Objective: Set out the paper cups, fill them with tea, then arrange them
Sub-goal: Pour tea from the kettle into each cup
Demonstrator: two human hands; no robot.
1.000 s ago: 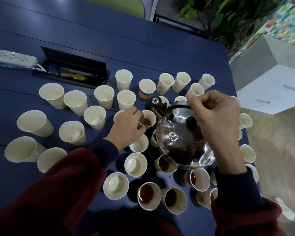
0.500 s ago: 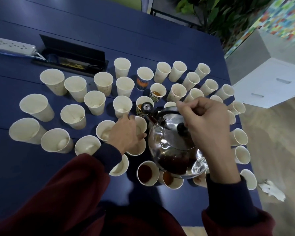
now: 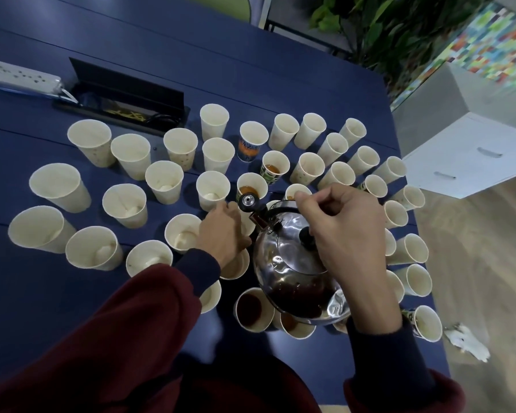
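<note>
Over the blue table [image 3: 280, 84] one steel kettle [image 3: 289, 254] hangs tilted at the near middle of the spread, the right hand [image 3: 343, 231] curled round its handle. In the last second the left hand [image 3: 222, 234] has quit the filled cup [image 3: 252, 189] and now wraps the next cup [image 3: 247, 226] by the spout, so pouring goes on. Paper cups [image 3: 89, 143]: roughly forty, five showing tea.

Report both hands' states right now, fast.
Left hand: grips a cup beside the kettle.
Right hand: grips the kettle by its handle.
</note>
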